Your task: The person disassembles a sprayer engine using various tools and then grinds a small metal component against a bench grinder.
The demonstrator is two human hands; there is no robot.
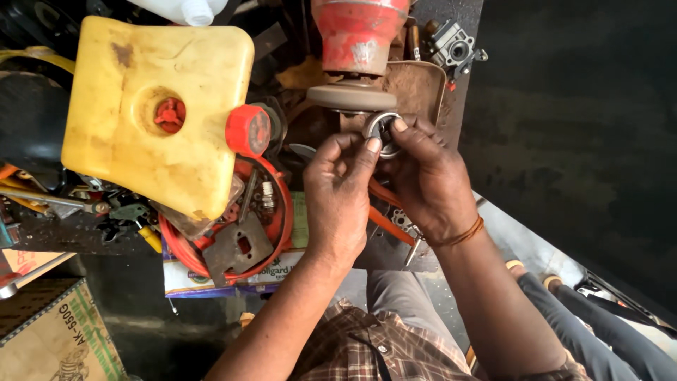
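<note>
Plaid shirt and grey trousers nearest the camera, forearms reaching up and away from them. Further out, left hand and right hand raised together over a cluttered table, fingers of both pinched onto one small metal ring, thumb and forefinger of each side closed on its rim; looks like a bearing or a seal ring, too small to tell which. Thin orange band around the right wrist. Left of the hands, a red recoil-starter housing lying among loose tools, and over it a stained yellow fuel tank with a red cap. Just beyond the ring, a round tan disc under a worn red engine part, with a small carburettor off to the right at the far edge. Judged from the grip: inspecting or turning the ring held in mid-air, close beneath the disc, not seated on anything. Next move likely calls for a steady two-handed hold, ring kept level and square to whatever receives it, no tilt, light even pressure around the rim.
</note>
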